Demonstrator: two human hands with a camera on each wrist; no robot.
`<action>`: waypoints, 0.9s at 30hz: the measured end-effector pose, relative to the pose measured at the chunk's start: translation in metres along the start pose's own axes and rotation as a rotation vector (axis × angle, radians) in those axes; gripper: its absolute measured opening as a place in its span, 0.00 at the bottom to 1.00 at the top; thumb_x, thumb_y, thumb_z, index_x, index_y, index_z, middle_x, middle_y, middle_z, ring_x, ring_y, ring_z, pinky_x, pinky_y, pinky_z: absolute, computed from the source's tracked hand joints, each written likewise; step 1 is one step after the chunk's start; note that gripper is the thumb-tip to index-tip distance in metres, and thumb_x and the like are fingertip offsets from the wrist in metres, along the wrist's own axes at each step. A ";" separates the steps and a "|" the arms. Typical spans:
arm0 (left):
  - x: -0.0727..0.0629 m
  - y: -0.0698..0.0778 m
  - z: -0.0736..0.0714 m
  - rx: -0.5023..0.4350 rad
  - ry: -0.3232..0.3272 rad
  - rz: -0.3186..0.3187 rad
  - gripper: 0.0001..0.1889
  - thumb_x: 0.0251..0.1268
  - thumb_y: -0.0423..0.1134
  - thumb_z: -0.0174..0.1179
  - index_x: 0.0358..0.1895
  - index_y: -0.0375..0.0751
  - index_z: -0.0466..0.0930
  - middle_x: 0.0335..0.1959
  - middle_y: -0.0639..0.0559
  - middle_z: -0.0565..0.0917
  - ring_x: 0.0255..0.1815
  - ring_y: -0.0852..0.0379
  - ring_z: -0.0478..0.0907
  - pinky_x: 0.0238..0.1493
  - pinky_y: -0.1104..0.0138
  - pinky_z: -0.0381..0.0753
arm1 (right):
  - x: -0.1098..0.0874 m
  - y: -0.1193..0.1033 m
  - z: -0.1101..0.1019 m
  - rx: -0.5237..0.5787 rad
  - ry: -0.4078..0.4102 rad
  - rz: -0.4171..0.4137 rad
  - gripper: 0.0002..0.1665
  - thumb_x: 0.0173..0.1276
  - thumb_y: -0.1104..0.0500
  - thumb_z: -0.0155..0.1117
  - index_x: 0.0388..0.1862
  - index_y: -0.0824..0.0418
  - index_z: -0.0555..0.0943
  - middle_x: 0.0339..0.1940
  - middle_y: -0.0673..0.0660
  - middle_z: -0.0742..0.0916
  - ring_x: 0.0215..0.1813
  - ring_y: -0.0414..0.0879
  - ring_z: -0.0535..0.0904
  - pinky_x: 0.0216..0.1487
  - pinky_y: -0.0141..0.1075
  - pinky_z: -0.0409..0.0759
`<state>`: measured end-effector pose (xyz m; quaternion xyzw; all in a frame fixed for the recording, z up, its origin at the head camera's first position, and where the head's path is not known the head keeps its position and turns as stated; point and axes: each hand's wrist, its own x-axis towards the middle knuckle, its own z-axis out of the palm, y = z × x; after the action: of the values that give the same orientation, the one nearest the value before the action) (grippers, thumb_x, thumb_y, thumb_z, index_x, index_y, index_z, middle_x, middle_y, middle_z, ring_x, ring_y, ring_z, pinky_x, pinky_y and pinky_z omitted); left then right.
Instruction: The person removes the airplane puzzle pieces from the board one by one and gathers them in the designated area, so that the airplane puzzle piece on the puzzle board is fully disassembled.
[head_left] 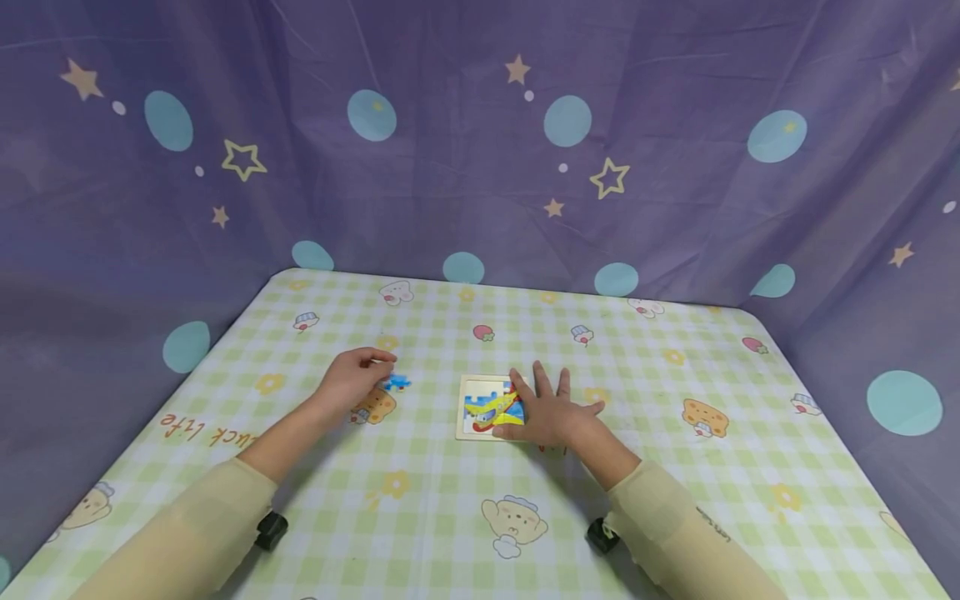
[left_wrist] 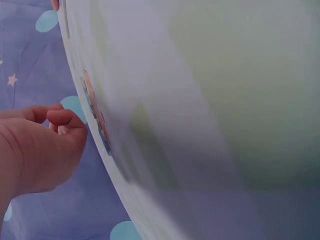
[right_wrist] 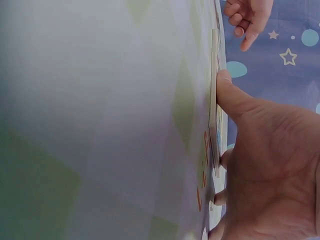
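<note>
A square wooden jigsaw puzzle board (head_left: 460, 408) lies mid-table, with a yellow and red plane-like picture on blue partly filling it. The upper left of its tray shows bare wood. My right hand (head_left: 555, 417) rests over the board's right side, fingers spread, thumb on the lower edge; the right wrist view shows the thumb against the board's face. To the left, my left hand (head_left: 352, 383) hovers just above and beside some blue puzzle pieces (head_left: 397, 382). Its fingers are loosely bent, and the left wrist view shows the pieces (left_wrist: 95, 112) apart from it, on the cloth.
A green and white checked tablecloth (head_left: 427, 517) with cartoon prints covers the table. Behind and at both sides hangs a purple curtain (head_left: 465, 183) with stars and blue dots. Dark wrist devices (head_left: 272, 530) sit under both forearms.
</note>
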<state>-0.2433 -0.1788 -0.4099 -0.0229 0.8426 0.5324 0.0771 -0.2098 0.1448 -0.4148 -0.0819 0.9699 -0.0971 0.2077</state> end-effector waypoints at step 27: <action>0.001 0.032 0.058 -0.037 -0.103 0.076 0.16 0.75 0.39 0.57 0.59 0.35 0.81 0.42 0.39 0.83 0.24 0.55 0.70 0.29 0.65 0.73 | 0.008 0.005 0.010 0.050 0.026 0.126 0.75 0.44 0.10 0.57 0.84 0.36 0.37 0.83 0.59 0.34 0.78 0.73 0.25 0.48 0.88 0.43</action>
<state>-0.2416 -0.1124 -0.4054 0.0351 0.8278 0.5510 0.0996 -0.2133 0.1462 -0.4283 -0.0140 0.9730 -0.1092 0.2030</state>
